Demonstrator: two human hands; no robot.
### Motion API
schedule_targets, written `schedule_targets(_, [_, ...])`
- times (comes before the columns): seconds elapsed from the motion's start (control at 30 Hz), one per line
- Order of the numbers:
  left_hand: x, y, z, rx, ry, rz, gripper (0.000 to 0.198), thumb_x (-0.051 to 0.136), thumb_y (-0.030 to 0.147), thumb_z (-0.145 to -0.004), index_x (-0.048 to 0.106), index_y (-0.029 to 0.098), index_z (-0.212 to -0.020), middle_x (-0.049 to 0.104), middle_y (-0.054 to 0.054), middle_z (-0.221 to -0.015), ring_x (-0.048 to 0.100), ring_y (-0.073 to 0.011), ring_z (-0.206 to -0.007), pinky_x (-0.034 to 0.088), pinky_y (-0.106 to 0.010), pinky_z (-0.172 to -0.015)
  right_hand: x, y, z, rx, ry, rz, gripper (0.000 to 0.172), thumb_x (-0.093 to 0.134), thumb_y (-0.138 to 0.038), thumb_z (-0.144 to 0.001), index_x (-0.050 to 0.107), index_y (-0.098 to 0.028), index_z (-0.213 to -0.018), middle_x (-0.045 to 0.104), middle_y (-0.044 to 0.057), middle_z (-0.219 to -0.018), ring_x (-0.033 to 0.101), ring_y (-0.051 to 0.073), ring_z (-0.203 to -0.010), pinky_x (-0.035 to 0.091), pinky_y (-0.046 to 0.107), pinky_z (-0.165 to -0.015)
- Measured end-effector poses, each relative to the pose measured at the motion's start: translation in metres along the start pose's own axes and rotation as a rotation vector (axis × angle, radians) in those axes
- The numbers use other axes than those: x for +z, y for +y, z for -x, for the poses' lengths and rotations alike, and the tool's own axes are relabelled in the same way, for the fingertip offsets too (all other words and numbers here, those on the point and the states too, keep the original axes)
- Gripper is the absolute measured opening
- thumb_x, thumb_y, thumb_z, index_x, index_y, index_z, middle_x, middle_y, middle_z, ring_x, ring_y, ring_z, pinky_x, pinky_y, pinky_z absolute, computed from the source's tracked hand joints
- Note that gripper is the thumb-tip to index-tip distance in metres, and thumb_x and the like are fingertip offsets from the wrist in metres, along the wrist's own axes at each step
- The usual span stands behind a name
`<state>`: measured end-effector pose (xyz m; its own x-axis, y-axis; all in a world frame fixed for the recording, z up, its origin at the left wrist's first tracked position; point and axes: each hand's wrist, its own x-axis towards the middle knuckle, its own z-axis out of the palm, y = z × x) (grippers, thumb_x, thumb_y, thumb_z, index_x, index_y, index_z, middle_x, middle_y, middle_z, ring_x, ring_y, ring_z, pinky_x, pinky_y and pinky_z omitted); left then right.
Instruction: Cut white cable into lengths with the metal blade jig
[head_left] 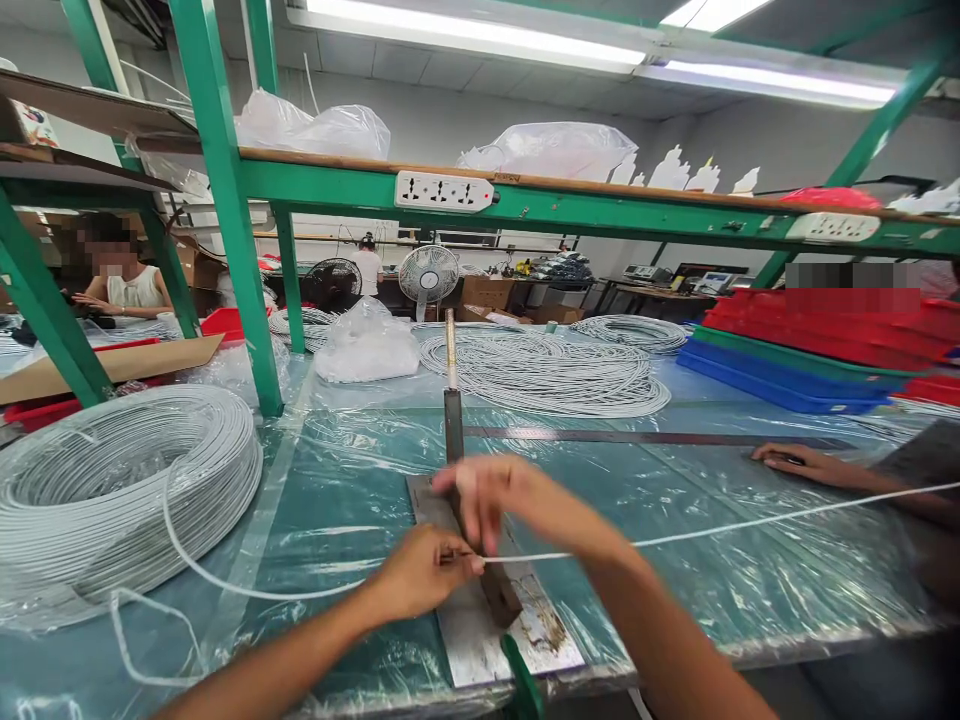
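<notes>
Holding a white cable over a metal bar, with fingers very near

We see the white cable (pixel 536 557) come from the big coil (pixel 214 470) at the left, pass through our left hand (pixel 420 575), cross above the dark metal bar (pixel 504 598) and go on to the right, behind our right wrist. Our left hand is closed narrow, pinching the cable between thumb and fingers. Our right hand (pixel 499 500) hangs over the bar with bent fingers, but it is blurred, so we cannot tell if it grips anything.

We judge that the fingers are the first danger. The bar and the upright handle (pixel 451 350) look like one lever tool on the metal plate (pixel 478 650); if it moves while both hands stay so close, it could pinch or cut us. Also, the cable could slip out of the small pinch, because the coil can pull it back from the left. If the coil turns badly, a loop may twist and the length could become wrong. Finally, a co-worker's hand (pixel 787 460) rests on the surface (pixel 337 500) near the steel ruler (pixel 600 436), so a sudden pull of the cable could disturb that person.
</notes>
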<state>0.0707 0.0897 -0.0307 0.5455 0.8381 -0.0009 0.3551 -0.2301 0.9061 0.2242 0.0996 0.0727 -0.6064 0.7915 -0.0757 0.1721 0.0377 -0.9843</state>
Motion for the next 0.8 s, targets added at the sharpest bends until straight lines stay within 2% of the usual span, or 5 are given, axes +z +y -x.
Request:
schedule_targets(0.07, [0.002,0.001,0.000,-0.004,0.041,-0.090,0.025,0.053,0.032,-0.084,0.072,0.015,-0.082,0.054,0.002,-0.059,0.040,-0.0115,-0.055,0.023,-0.022,-0.052,-0.043,-0.019,-0.032,-0.044,0.447,0.010,0.028,0.053,-0.035,-0.092,0.060,-0.012,-0.107,0.057,-0.001,-0.059,0.049,0.007,-0.043,0.036,0.015,-0.043])
schedule_targets(0.13, [0.002,0.001,0.000,-0.016,0.076,-0.226,0.024,0.052,0.029,-0.085,0.072,0.017,-0.084,0.056,0.001,-0.059,0.044,-0.0127,-0.055,0.022,-0.023,-0.052,-0.079,-0.027,-0.066,-0.033,0.566,-0.016,0.026,0.047,-0.032,-0.096,0.055,-0.011,-0.109,0.053,-0.002,-0.060,0.045,0.005,-0.043,0.033,0.014,-0.042])
schedule_targets(0.27, [0.004,0.001,0.001,-0.005,0.073,-0.338,0.023,0.050,0.022,-0.087,0.071,0.019,-0.096,0.066,-0.004,-0.071,0.057,-0.0192,-0.067,0.029,-0.025,-0.060,-0.117,-0.024,-0.119,0.026,0.563,-0.097,0.029,0.048,-0.040,-0.096,0.054,-0.012,-0.100,0.053,-0.001,-0.071,0.045,0.006,-0.049,0.040,0.017,-0.044])
schedule_targets(0.5, [0.013,-0.005,-0.010,-0.065,0.121,-0.289,0.023,0.048,0.008,-0.082,0.070,0.014,-0.086,0.069,-0.009,-0.082,0.062,-0.0221,-0.079,0.034,-0.026,-0.064,-0.127,-0.028,-0.164,0.158,0.544,-0.205,0.045,0.035,-0.051,-0.098,0.054,-0.013,-0.086,0.047,-0.003,-0.062,0.035,0.005,-0.041,0.032,0.016,-0.038])
schedule_targets(0.8, [0.019,-0.023,-0.034,-0.156,0.232,-0.044,0.020,0.064,0.029,-0.077,0.062,0.012,-0.066,0.056,0.001,-0.061,0.050,-0.0117,-0.061,0.030,-0.021,-0.054,-0.121,-0.051,-0.101,0.130,0.483,-0.233,0.059,0.011,-0.056,-0.098,0.054,-0.015,-0.101,0.056,0.003,-0.056,0.048,0.008,-0.040,0.039,0.013,-0.041])
